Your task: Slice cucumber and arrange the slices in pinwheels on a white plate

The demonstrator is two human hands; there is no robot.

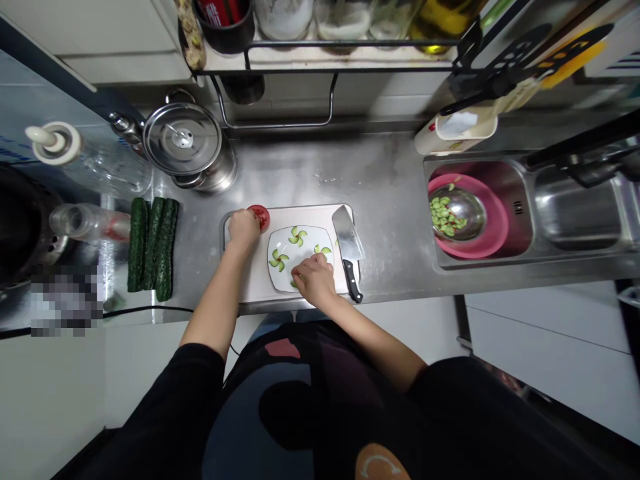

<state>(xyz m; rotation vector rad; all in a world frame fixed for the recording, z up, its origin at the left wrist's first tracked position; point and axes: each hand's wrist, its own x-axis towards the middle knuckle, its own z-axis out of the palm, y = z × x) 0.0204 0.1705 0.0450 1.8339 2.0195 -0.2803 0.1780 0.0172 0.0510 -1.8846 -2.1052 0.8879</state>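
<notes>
A white square plate (pixel 295 248) lies on a white cutting board (pixel 250 287). On it, thin green slices, probably cucumber, form pinwheel flowers (pixel 297 235) with small red centres. My left hand (pixel 244 230) is at the board's left side, its fingers bent together at the edge of a small round red dish (pixel 261 215) with red bits inside. Over the plate's lower right is my right hand (pixel 315 277), its fingers curled down by green slices; whatever they pinch is hidden. To the right of the plate rests a cleaver (pixel 349 233) with a black handle.
Several whole cucumbers (pixel 153 247) lie on the left of the counter, near a lidded steel pot (pixel 183 143). In the sink at right, a pink basin (pixel 495 233) holds a steel bowl (pixel 477 217) of green slices. A rack (pixel 350 63) with jars overhangs the back.
</notes>
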